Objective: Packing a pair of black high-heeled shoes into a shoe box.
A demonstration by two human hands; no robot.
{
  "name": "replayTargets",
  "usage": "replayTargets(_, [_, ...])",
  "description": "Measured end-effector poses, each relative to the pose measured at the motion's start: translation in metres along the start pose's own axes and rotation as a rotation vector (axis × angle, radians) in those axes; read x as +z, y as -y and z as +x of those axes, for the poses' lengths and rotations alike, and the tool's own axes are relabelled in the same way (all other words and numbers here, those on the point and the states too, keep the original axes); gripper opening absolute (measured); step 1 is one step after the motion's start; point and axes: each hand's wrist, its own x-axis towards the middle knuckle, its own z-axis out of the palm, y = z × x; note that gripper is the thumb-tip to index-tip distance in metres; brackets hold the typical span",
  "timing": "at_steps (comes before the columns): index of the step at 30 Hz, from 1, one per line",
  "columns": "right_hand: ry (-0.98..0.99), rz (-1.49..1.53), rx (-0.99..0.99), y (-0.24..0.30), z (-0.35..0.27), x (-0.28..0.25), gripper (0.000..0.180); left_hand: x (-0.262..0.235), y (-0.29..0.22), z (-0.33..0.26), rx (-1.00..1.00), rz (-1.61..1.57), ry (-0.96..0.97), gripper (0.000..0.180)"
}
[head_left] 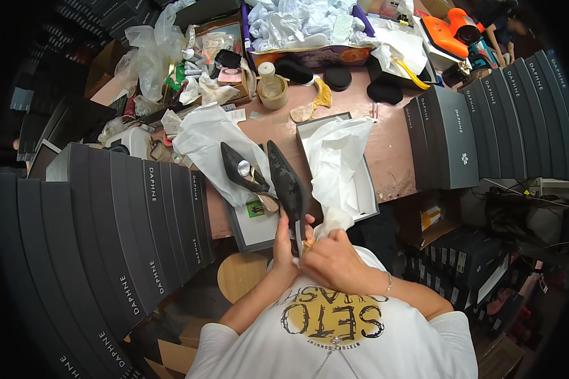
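Observation:
My left hand [287, 245] is closed round the heel end of a black pointed-toe heeled shoe [286, 177], its dark sole turned up and its toe pointing away from me. Closed on a wadded white cloth [334, 221], my right hand [332, 258] is at the shoe's heel, slightly blurred. The matching black shoe [239, 169], with a round shiny ornament, lies on white tissue paper [202, 142] just left of the held one. Beneath it is a grey box part [256, 231] with a small green packet. To the right, an open shoebox [369, 201] holds more white tissue.
Rows of dark grey shoeboxes [117, 215] stand at the left, with more shoeboxes [493, 120] at the right. Across the back are a tape roll with a bottle [272, 91], a purple carton [310, 57] of crumpled paper, black pads [337, 78] and an orange tool [446, 38].

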Motion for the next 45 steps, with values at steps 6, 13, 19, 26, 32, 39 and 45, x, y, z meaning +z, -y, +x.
replayTargets(6, [-0.303,0.260,0.212,-0.051,0.040,-0.004,0.008,0.058,0.007,0.010,0.173,0.007,-0.425,0.057])
replayTargets(13, [-0.408,1.644,0.349,-0.076,-0.022,-0.083,0.006,0.039,-0.021,0.012,0.197,0.035,-0.190,0.045])
replayTargets(19, [-0.205,1.259,0.561,-0.048,-0.019,-0.026,0.006,0.063,-0.037,0.022,0.195,-0.062,-0.141,0.056])
replayTargets(26, [-0.152,1.180,0.412,-0.024,0.007,-0.034,0.009,0.061,-0.054,0.020,0.091,-0.321,-0.095,0.044])
replayTargets(32, [-0.156,0.593,0.302,-0.005,0.001,-0.027,0.009,0.071,-0.042,0.020,0.206,0.153,-0.380,0.040])
replayTargets(39, [-0.310,0.371,0.123,-0.001,0.006,-0.024,0.015,0.074,-0.037,0.021,0.324,0.121,-0.365,0.023])
replayTargets(45, [-0.267,0.049,-0.083,0.003,0.019,0.001,0.039,0.075,-0.031,0.021,0.351,0.210,-0.424,0.026])
